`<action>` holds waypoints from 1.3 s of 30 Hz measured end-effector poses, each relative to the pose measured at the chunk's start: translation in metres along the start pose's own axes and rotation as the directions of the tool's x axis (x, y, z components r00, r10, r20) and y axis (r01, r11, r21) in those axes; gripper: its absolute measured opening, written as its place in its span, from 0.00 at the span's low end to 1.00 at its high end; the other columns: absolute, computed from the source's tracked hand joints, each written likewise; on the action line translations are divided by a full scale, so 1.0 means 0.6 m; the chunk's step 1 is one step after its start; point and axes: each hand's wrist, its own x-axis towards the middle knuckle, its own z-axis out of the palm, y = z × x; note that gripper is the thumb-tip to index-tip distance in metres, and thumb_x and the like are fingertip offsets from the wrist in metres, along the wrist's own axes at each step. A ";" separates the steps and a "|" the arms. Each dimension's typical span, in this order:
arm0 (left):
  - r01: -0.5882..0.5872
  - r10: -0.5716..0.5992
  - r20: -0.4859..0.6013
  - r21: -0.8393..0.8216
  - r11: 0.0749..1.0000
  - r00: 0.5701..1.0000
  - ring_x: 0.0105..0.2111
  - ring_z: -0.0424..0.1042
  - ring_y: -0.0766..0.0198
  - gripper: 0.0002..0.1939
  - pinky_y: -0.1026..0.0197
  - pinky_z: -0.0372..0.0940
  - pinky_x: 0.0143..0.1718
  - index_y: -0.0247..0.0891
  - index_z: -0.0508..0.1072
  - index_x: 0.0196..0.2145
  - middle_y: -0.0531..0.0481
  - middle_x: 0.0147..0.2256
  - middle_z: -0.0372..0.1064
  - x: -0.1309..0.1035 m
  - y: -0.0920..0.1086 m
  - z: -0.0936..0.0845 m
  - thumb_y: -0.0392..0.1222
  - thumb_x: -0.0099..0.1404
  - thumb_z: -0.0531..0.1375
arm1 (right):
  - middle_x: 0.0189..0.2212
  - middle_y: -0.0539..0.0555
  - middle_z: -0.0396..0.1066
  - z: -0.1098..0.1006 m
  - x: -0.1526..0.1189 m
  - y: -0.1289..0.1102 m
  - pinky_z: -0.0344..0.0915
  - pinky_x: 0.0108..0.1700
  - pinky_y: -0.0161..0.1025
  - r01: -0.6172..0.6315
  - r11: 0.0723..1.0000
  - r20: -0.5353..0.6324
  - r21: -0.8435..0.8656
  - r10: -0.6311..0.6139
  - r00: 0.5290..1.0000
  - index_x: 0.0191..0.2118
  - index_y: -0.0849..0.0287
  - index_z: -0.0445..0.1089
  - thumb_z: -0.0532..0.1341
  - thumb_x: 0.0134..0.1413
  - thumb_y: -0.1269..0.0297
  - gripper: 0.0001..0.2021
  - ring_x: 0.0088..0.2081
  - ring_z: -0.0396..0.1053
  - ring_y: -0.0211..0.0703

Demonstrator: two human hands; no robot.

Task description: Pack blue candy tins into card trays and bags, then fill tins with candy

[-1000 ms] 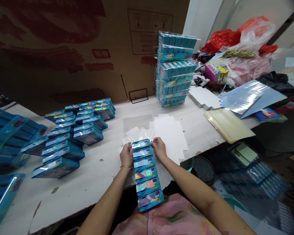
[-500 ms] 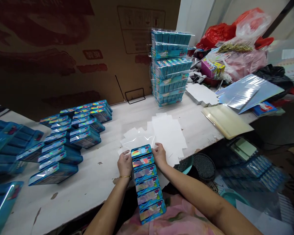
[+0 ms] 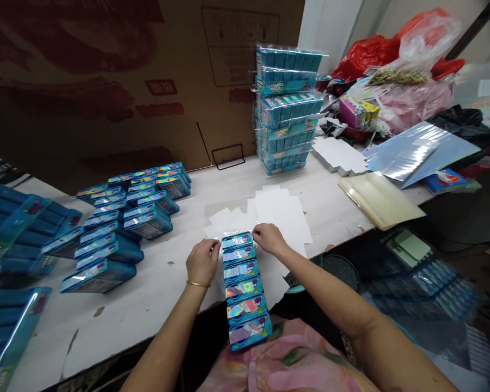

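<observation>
A row of six blue boxes (image 3: 244, 288) overhangs the table (image 3: 155, 288). Left hand (image 3: 201, 263) and right hand (image 3: 270, 239) curl beside its far end; whether either pinches anything is unclear. An uneven tug could send the row sliding off.

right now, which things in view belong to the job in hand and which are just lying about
Likely the job:
row of blue boxes between left hand and right hand
loose blue boxes, left
stack of wrapped packs, back

Probably just lying about:
red plastic bag
purple-and-yellow box
black plastic bag
</observation>
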 end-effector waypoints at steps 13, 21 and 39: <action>-0.227 0.218 0.070 0.169 0.959 0.973 0.30 0.67 0.64 0.09 0.64 0.56 0.28 0.39 0.68 0.27 0.50 0.28 0.69 0.026 0.028 -0.042 0.38 0.58 0.49 | 0.26 0.50 0.70 -0.031 -0.020 -0.026 0.50 0.28 0.32 -0.014 0.997 -0.130 0.075 0.023 0.991 0.27 0.58 0.68 0.49 0.49 0.72 0.12 0.28 0.64 0.36; -0.357 0.389 -0.129 0.213 0.909 0.912 0.31 0.68 0.66 0.10 0.65 0.61 0.33 0.38 0.67 0.27 0.49 0.29 0.69 -0.019 0.002 -0.020 0.39 0.61 0.49 | 0.23 0.53 0.64 0.002 -0.066 -0.012 0.48 0.28 0.35 0.254 0.941 -0.309 -0.224 -0.316 0.897 0.27 0.60 0.65 0.45 0.56 0.72 0.14 0.25 0.59 0.36; -0.313 0.255 -0.366 -0.106 0.944 0.895 0.32 0.69 0.65 0.02 0.63 0.65 0.33 0.37 0.64 0.30 0.47 0.29 0.68 -0.080 -0.020 0.031 0.34 0.58 0.52 | 0.27 0.54 0.64 0.059 -0.083 0.003 0.51 0.33 0.36 0.234 0.962 -0.396 -0.143 -0.272 0.877 0.31 0.59 0.65 0.46 0.56 0.71 0.11 0.30 0.59 0.39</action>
